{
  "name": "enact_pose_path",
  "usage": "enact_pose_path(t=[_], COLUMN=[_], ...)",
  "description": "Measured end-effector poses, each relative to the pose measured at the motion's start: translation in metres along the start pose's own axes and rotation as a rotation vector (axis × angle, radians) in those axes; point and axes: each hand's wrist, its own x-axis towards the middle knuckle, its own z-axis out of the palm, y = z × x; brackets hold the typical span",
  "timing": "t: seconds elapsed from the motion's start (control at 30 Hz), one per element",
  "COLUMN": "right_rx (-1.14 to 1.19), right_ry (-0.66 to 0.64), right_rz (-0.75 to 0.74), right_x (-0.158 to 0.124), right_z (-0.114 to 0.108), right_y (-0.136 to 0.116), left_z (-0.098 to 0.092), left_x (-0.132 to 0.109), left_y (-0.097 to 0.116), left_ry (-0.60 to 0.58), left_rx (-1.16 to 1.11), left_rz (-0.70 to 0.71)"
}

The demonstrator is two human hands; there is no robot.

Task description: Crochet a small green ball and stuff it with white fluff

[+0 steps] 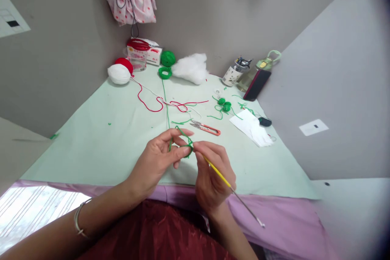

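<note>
Between thumb and fingers, my left hand [160, 152] pinches a small green crochet piece [189, 148], and green yarn [179, 130] loops over its raised index finger. My right hand [215, 170] grips a crochet hook [217, 170] with a yellow handle; its metal rear end points down to the right. The hook's tip is at the green piece, hidden by the fingers. A green strand [165, 101] runs from my left hand up the table towards a green yarn ring [165, 73]. Just beyond the hands lie orange-handled thread snips [206, 127].
White yarn [119, 74] and red yarn [124, 64] balls sit back left. A green ball [167, 58] and white stuffing [191, 69] lie at the back. Small green crocheted balls [226, 106], paper [250, 128], a phone [257, 85], a bottle [265, 65] and a pen cup [232, 75] stand right.
</note>
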Motion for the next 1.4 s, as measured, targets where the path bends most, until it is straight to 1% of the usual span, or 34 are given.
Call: enact_pose_path(t=[0.07,0.1,0.2,0.37,0.43,0.5,0.57,0.6,0.67,0.7,0.77,0.83,0.9,0.93,1.0,1.07,1.13,1.27,1.4], right_rx=[-0.029,-0.029,-0.006,0.089,0.135,0.113,0.025,-0.014,-0.024,0.019,0.181,0.381,0.528,0.555,0.536,0.495,0.51,0.616,0.659], right_ry=[-0.007,-0.01,-0.016,-0.022,-0.05,-0.093,-0.106,-0.087,-0.036,-0.019,0.011,0.022,0.015,-0.01,-0.058,-0.074,-0.052,-0.015,-0.019], right_rz=[-0.026,-0.023,0.011,0.015,0.032,0.053,0.002,-0.046,-0.102,-0.077,0.078,0.257,0.368,0.397,0.418,0.433,0.476,0.578,0.568], right_x=[0.0,0.0,-0.002,-0.001,0.0,0.0,-0.001,-0.002,-0.003,-0.001,0.003,0.009,0.013,0.014,0.013,0.011,0.009,0.01,0.013], right_z=[0.0,0.0,-0.002,-0.008,-0.008,-0.006,-0.003,-0.002,-0.001,-0.003,-0.006,-0.009,-0.009,-0.008,-0.006,-0.004,-0.004,-0.006,-0.007], right_y=[-0.001,-0.001,0.0,0.001,0.002,0.004,0.008,0.01,0.014,0.015,0.014,0.013,0.011,0.01,0.01,0.011,0.012,0.015,0.014], left_z=[0.0,0.0,-0.001,-0.002,-0.002,0.0,0.003,0.003,0.003,0.002,-0.001,-0.004,-0.004,-0.003,-0.001,0.0,-0.001,-0.005,-0.008], left_x=[-0.001,-0.002,-0.001,0.003,0.003,0.002,0.0,0.0,0.002,0.003,0.005,0.007,0.006,0.005,0.003,0.001,0.0,-0.001,-0.001], left_y=[-0.003,-0.003,0.001,0.009,0.009,0.007,0.006,0.006,0.009,0.011,0.014,0.016,0.015,0.013,0.009,0.005,0.003,0.002,0.002], left_ry=[0.016,0.019,0.013,-0.043,-0.052,-0.025,0.015,0.014,-0.035,-0.067,-0.1,-0.086,-0.073,-0.07,-0.075,-0.081,-0.079,-0.078,-0.068], left_rx=[0.067,0.076,0.012,-0.119,-0.102,-0.034,0.002,-0.019,-0.128,-0.188,-0.258,-0.254,-0.196,-0.154,-0.062,0.016,0.057,0.075,0.098], left_rz=[0.058,0.061,-0.006,-0.159,-0.168,-0.115,-0.062,-0.071,-0.159,-0.209,-0.259,-0.216,-0.135,-0.093,-0.03,-0.009,-0.012,-0.005,0.013])
